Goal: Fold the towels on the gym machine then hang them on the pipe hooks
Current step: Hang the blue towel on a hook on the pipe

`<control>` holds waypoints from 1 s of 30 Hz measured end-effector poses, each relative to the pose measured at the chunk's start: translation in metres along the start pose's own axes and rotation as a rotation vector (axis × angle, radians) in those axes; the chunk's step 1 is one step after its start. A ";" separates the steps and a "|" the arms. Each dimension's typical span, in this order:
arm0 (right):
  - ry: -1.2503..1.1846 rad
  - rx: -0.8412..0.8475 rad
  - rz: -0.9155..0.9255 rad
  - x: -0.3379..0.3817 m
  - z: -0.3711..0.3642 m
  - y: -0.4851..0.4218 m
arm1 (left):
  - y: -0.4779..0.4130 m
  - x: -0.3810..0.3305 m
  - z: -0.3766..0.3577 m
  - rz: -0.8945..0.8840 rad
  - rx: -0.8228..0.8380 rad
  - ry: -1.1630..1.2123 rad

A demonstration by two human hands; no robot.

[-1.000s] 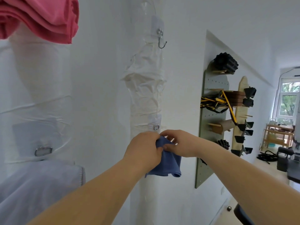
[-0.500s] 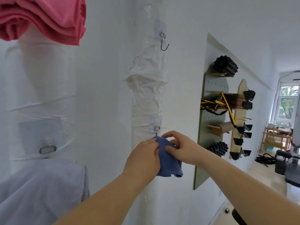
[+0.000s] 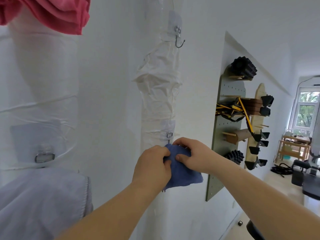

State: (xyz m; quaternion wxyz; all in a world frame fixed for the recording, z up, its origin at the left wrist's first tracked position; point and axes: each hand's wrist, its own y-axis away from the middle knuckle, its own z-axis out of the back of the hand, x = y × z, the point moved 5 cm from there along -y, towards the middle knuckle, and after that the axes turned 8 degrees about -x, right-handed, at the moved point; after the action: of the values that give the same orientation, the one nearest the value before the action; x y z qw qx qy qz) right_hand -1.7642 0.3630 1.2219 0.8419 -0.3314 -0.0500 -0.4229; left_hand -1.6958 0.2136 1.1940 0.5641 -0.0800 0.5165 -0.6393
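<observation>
**Both hands hold the blue towel at the pipe's lower hook**

The folded blue terry towel [image 3: 183, 172] lies against the white plastic-wrapped upright pipe [image 3: 159, 101], just below that pipe's lower metal hook ring [image 3: 169, 135]. Whether it is caught on the hook cannot be told. The left hand [image 3: 152, 163] grips the towel's left side with curled fingers. The right hand [image 3: 194, 155] pinches its top between thumb and bent fingers. Higher on the pipe sits a steel J-shaped hook [image 3: 179, 41]. Left of the pipe hang a pink towel [image 3: 52, 14], high, and a pale grey towel [image 3: 43, 196], low.

Wrapped pipe [image 3: 159, 101] (blue towel [image 3: 180, 174] at hook [image 3: 169, 135])
</observation>
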 end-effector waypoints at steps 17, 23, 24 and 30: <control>0.102 0.058 -0.113 0.033 0.012 -0.007 | 0.015 -0.026 0.047 0.135 0.190 0.102; 0.049 0.022 -0.131 0.043 0.014 -0.006 | 0.020 -0.028 0.082 0.155 0.227 0.031; 0.051 0.026 -0.122 0.043 0.014 -0.006 | 0.021 -0.028 0.086 0.161 0.226 0.016; 0.193 0.042 -0.026 0.048 0.011 0.000 | 0.031 -0.022 0.093 0.180 0.234 -0.048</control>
State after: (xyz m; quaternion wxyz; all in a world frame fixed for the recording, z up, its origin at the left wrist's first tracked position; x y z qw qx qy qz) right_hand -1.7311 0.3375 1.2481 0.8440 -0.2709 0.0182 -0.4624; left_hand -1.6046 0.1838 1.2231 0.6369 0.0176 0.4298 -0.6398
